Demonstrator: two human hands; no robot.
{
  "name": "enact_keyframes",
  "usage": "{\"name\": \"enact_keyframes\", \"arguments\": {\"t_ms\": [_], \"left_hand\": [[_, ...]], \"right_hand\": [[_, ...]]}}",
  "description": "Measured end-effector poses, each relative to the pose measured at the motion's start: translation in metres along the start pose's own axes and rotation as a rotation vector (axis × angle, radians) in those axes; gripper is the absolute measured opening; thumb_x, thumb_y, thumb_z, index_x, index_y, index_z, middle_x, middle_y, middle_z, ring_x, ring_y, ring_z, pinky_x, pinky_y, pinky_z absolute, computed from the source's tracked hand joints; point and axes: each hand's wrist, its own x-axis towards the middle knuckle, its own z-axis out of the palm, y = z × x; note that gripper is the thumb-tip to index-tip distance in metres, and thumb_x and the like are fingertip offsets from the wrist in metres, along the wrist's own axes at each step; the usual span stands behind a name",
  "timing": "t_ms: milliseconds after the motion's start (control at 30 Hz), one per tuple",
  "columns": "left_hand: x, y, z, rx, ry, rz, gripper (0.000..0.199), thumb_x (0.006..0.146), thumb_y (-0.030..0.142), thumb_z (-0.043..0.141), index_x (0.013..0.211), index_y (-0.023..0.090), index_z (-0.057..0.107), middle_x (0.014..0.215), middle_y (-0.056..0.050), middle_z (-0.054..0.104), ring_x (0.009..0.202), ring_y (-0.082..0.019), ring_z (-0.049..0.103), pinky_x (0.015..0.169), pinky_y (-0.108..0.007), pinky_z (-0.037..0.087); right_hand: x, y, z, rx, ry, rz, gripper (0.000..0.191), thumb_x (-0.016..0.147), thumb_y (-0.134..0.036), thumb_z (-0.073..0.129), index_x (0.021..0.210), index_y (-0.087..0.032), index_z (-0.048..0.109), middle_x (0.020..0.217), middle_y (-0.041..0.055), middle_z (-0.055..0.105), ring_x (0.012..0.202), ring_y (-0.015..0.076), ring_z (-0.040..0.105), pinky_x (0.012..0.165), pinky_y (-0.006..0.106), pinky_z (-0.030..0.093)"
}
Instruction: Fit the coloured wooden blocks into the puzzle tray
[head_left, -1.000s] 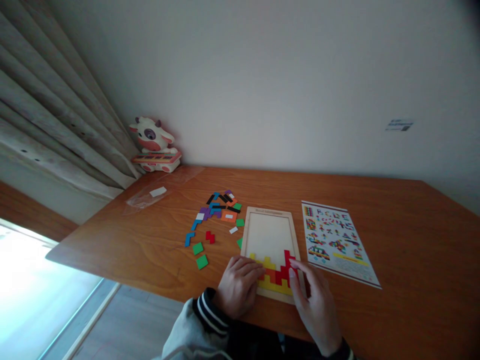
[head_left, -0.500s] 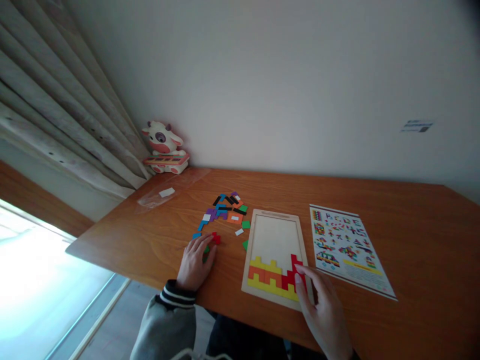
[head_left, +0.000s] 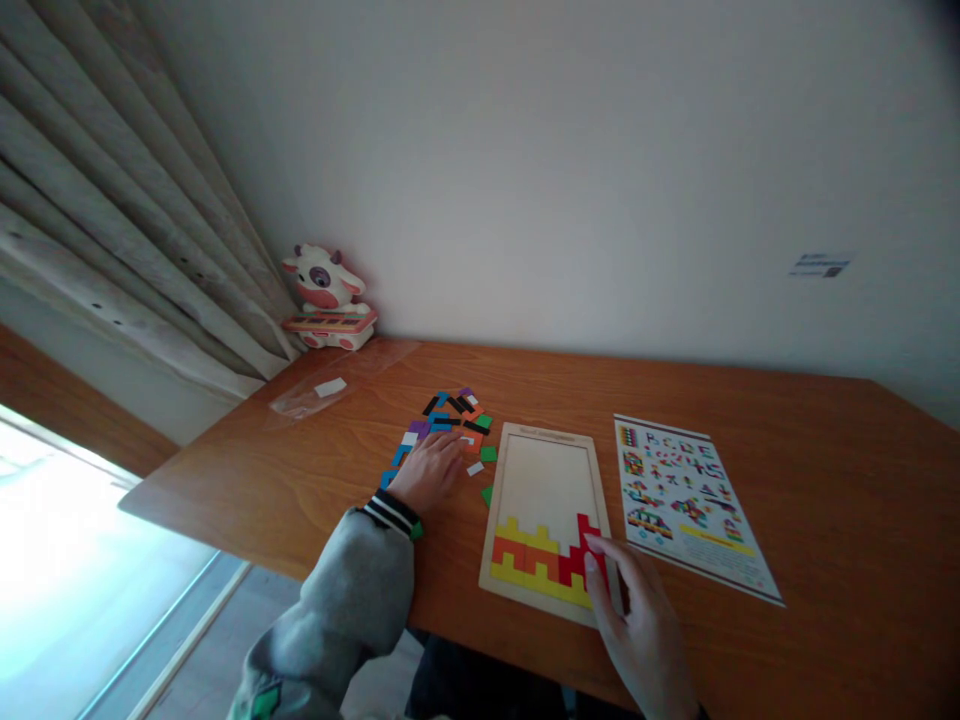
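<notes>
My left hand (head_left: 431, 470) is stretched over the loose puzzle pieces, palm down. Its fingertips reach an orange piece (head_left: 472, 438) with a white centre, and what lies beneath the hand is hidden. By the lower right of the wooden puzzle board (head_left: 546, 432) is my right hand (head_left: 641, 610). Thumb and index finger are apart there, their tips at the red pieces (head_left: 583, 545) in the board. Yellow pieces (head_left: 536, 577) and orange pieces (head_left: 521, 553) also fill the board's lower part; its upper part shows bare wood.
Blue, purple, black and green pieces (head_left: 489, 454) lie left of the board. A printed pattern sheet (head_left: 686, 500) lies to its right. Toward the back left are a clear plastic bag (head_left: 296, 402) and a cow toy (head_left: 330, 300). The wooden table (head_left: 810, 460) meets the wall behind.
My left hand has moved forward and right, further over the loose pieces, covering the spot where a red piece showed. My right hand stays by the red pieces in the board.
</notes>
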Motion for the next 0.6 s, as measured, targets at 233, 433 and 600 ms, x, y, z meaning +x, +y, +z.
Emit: {"name": "enact_keyframes", "arguments": {"t_ms": [233,433,600], "left_hand": [[0.005,-0.022,0.020,0.015,0.015,-0.060,0.028,0.099,0.028,0.052,0.122,0.021,0.066,0.128,-0.010,0.067,0.121,-0.029,0.056,0.105,-0.053,0.040],[0.001,-0.026,0.022,0.000,0.011,-0.075,0.029,0.097,0.037,0.056,0.119,0.022,0.069,0.126,-0.010,0.066,0.118,-0.029,0.057,0.103,-0.052,0.041],[0.003,-0.026,0.020,-0.043,0.017,-0.050,0.027,0.098,0.037,0.056,0.116,0.024,0.070,0.127,-0.009,0.067,0.123,-0.029,0.055,0.105,-0.052,0.040]], "right_hand": [[0.002,0.000,0.001,-0.009,0.011,-0.014,0.028,0.097,-0.041,0.052,0.118,-0.025,0.061,0.113,0.0081,0.069,0.105,0.0253,0.067,0.091,0.044,0.056],[0.003,-0.004,-0.002,-0.008,-0.007,0.003,0.029,0.097,-0.041,0.052,0.118,-0.024,0.062,0.114,0.0086,0.070,0.104,0.0254,0.068,0.090,0.043,0.057],[0.004,-0.008,-0.001,-0.003,0.009,0.022,0.028,0.097,-0.042,0.052,0.116,-0.024,0.063,0.113,0.0083,0.072,0.102,0.0251,0.069,0.087,0.042,0.058]]}}
